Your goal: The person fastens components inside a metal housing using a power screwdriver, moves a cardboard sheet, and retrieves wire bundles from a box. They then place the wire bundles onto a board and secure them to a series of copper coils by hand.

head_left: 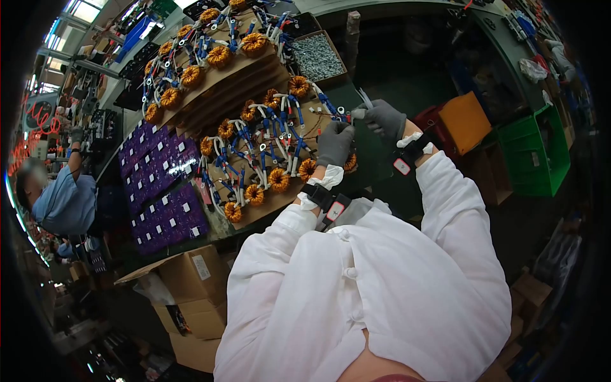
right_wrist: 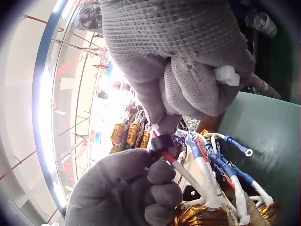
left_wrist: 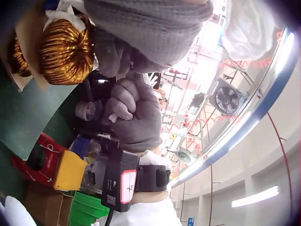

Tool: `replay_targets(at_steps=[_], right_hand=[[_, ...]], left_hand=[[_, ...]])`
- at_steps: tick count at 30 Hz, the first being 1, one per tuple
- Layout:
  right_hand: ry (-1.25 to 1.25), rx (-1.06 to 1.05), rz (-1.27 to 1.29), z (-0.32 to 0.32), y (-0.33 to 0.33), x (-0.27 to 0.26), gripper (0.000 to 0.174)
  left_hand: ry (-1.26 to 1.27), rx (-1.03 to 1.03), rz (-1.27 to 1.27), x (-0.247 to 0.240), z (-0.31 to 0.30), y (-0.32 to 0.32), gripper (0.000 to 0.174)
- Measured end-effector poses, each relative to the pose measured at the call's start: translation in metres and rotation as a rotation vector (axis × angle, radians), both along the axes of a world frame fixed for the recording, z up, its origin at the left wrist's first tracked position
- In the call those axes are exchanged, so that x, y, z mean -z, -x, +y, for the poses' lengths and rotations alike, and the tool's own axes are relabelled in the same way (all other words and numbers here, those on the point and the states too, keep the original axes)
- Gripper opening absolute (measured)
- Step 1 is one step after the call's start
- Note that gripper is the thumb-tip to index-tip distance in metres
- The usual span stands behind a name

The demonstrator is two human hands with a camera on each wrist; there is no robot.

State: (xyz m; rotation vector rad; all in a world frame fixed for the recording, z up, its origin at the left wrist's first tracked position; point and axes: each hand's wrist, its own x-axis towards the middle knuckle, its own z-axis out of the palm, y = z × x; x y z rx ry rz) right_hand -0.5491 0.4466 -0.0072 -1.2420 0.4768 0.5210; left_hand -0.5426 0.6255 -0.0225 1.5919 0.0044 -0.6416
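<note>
My left hand point(head_left: 335, 143), in a grey knitted glove, is at the right end of the front row of copper-wound toroid coils point(head_left: 279, 180). In the right wrist view its thumb and fingers pinch a coil's white, red-sleeved lead point(right_wrist: 181, 172) beside a black ring point(right_wrist: 163, 142) that sits around the lead. Just right of it, my gloved right hand point(head_left: 384, 119) has its fingers curled round thin white strips point(head_left: 364, 97) that look like cable ties; a white end point(right_wrist: 228, 75) pokes out of the fist. Its fingertips reach down to the black ring.
Stacked cardboard sheets point(head_left: 223, 95) bear more coils behind. A box of small metal parts point(head_left: 317, 57) stands at the back. Purple circuit boards point(head_left: 159, 159) lie left. To the right are a yellow-orange bin point(head_left: 468, 121) and green crate point(head_left: 538, 153). Another person point(head_left: 67, 197) is at far left.
</note>
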Motion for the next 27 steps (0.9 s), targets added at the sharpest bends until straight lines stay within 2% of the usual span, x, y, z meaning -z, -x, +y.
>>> replay_targets(at_steps=[2, 3, 5, 7, 8, 10, 11, 13, 15, 17, 19, 21, 23, 24, 25, 27], right_hand=[[0.096, -0.078, -0.128, 0.001, 0.000, 0.001, 0.020], [0.097, -0.079, -0.126, 0.002, -0.002, 0.008, 0.020], [0.278, 0.011, -0.365, 0.006, -0.006, 0.028, 0.017], [0.207, 0.091, -0.367, 0.014, -0.004, 0.016, 0.015], [0.134, 0.168, -0.369, 0.018, -0.001, 0.011, 0.014], [0.120, 0.107, -0.294, 0.023, 0.004, 0.007, 0.015], [0.102, 0.053, -0.220, 0.025, 0.005, 0.006, 0.016], [0.123, 0.091, -0.170, 0.027, 0.002, -0.004, 0.016], [0.163, 0.172, -0.065, 0.028, -0.002, -0.014, 0.020], [0.268, 0.258, -0.053, 0.035, -0.006, -0.027, 0.022], [0.274, 0.199, -0.126, 0.035, -0.001, -0.041, 0.020], [0.243, 0.178, -0.194, 0.044, 0.003, -0.049, 0.020], [0.214, 0.162, -0.263, 0.051, 0.003, -0.043, 0.021], [0.155, 0.104, -0.337, 0.057, 0.001, -0.029, 0.022], [0.096, 0.045, -0.412, 0.062, -0.001, -0.021, 0.022], [0.154, 0.047, -0.360, 0.084, -0.001, -0.035, 0.020]], left_hand=[[0.003, -0.010, 0.035, -0.008, -0.002, 0.001, 0.019], [-0.074, -0.044, -0.030, -0.018, -0.005, 0.004, 0.022], [-0.150, -0.075, -0.095, -0.012, -0.007, 0.004, 0.024], [-0.414, 0.056, -0.674, 0.016, -0.006, -0.003, 0.030], [-0.413, 0.055, -0.672, 0.011, -0.008, -0.007, 0.030], [-0.650, 0.153, -0.417, 0.001, -0.011, -0.018, 0.034], [-0.649, 0.151, -0.416, 0.003, -0.012, -0.022, 0.034], [-0.722, 0.242, -0.324, 0.004, -0.013, -0.030, 0.036], [-0.695, 0.265, -0.350, 0.002, -0.007, -0.032, 0.038], [-0.477, 0.165, -0.401, -0.012, 0.007, -0.022, 0.041], [-0.318, 0.191, -0.332, -0.039, 0.029, -0.026, 0.041], [-0.144, 0.104, -0.187, -0.060, 0.055, -0.039, 0.036], [-0.259, 0.063, -0.303, -0.074, 0.080, -0.062, 0.030], [-0.397, 0.123, -0.442, -0.083, 0.088, -0.076, 0.028], [-0.703, 0.275, -0.456, -0.095, 0.093, -0.086, 0.026], [-1.002, 0.507, -0.697, -0.073, 0.094, -0.108, 0.027]])
